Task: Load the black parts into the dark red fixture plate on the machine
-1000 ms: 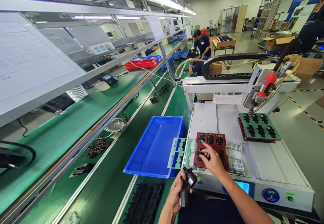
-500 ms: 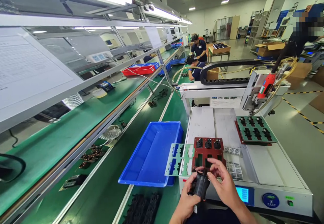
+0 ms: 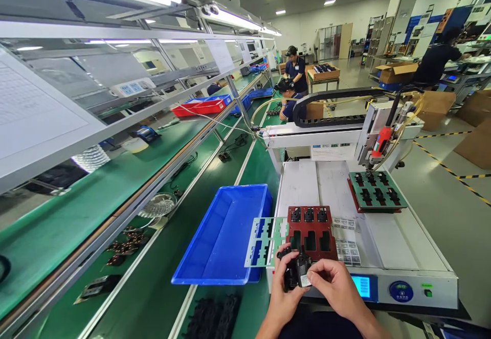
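Note:
My left hand is wrapped round a black ribbed plastic housing, held upright in front of the machine. A second dark body beside it in the grip may be part of the same piece; I cannot tell. Low on the housing is a small white label, with the thumb and forefinger of my right hand pinched at its edge. Just beyond my hands lies a red fixture plate, three black parts in its back row and bare pockets in front. Printed label sheets lie to its right.
A blue bin and a pale green cut-out plate are at the left. Behind right, a green-topped fixture sits under the machine's red tool head. Black parts lie at lower left. Several people work farther off.
The housing has been turned so its white label faces up towards me. My right hand has come down from the housing's top to the label. The camera view has shifted slightly.

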`<state>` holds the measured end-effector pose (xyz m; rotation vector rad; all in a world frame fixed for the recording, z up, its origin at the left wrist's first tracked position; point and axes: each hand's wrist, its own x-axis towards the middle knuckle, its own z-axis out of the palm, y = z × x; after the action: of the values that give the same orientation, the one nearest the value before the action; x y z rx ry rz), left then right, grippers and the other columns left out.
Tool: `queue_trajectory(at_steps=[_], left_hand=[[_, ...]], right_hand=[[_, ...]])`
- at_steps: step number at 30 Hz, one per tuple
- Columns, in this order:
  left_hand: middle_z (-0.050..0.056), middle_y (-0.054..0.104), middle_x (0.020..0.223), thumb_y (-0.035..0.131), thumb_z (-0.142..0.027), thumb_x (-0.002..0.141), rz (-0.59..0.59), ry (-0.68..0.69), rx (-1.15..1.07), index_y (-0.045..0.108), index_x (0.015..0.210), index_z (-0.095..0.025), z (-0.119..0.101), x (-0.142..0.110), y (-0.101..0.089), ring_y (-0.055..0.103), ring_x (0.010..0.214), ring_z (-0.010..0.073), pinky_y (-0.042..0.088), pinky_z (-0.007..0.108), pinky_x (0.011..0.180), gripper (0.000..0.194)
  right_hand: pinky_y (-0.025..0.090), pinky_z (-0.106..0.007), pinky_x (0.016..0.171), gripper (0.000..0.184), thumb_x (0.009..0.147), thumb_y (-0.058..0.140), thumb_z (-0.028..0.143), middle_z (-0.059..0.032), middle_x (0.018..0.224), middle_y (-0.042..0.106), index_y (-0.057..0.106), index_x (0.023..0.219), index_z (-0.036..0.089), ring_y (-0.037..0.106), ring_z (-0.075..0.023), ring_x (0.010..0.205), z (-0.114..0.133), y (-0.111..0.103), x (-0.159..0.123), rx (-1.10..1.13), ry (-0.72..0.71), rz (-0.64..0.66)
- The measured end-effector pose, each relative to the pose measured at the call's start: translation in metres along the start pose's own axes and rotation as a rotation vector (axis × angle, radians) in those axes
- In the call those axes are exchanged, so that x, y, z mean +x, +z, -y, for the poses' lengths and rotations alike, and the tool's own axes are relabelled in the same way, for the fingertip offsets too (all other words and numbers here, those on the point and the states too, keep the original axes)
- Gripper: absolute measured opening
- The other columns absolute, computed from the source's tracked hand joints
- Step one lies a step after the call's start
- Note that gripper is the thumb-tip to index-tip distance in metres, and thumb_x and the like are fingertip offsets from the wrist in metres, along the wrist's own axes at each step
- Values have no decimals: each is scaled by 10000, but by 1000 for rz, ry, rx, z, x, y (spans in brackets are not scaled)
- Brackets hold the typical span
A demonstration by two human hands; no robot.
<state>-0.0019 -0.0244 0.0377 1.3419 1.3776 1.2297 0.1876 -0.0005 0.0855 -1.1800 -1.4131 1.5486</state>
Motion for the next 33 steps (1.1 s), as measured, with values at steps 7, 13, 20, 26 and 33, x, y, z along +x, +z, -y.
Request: queue_trajectory(at_steps=[7,13,20,26,33], left_hand=[[144,483,1553,902,-534,769,-34,12,-6,686,1305,-304,2,-1,2,449,1492,428,410,623,1213,622],[137,495,1535,888,-514,785,-48,19,-5,686,1299,-305,-3,-2,2,448,1488,411,439,572,1187,591],[138,493,1546,867,-507,801,-19,5,-8,683,1304,-298,-5,-2,2,434,1500,405,428,553,1203,576],[163,478,1595,852,-543,802,38,-25,-41,674,1328,-279,-7,0,4,458,1510,427,464,563,1194,616],[164,465,1602,731,-318,820,251,165,215,730,1319,-279,-9,-1,48,417,1549,445,408,649,1254,501]], right_hand=[[520,-314,730,334,973,681,487,-51,821,787,792,852,197,706,-223,772,5,3,-5,-74,-36,-42],[509,-326,699,346,979,675,525,-45,810,774,791,859,222,693,-230,756,0,4,-4,-98,-48,-64],[507,-353,710,228,996,683,410,-37,795,733,780,850,265,662,-228,739,-6,10,-10,-280,-213,-171],[572,-383,735,559,899,817,492,-60,1019,729,637,1384,279,666,-238,805,-40,3,-6,-20,-95,-261],[593,-539,1003,601,644,877,229,-55,1213,762,770,1226,330,680,-357,1098,-52,-13,-26,279,-28,-185]])
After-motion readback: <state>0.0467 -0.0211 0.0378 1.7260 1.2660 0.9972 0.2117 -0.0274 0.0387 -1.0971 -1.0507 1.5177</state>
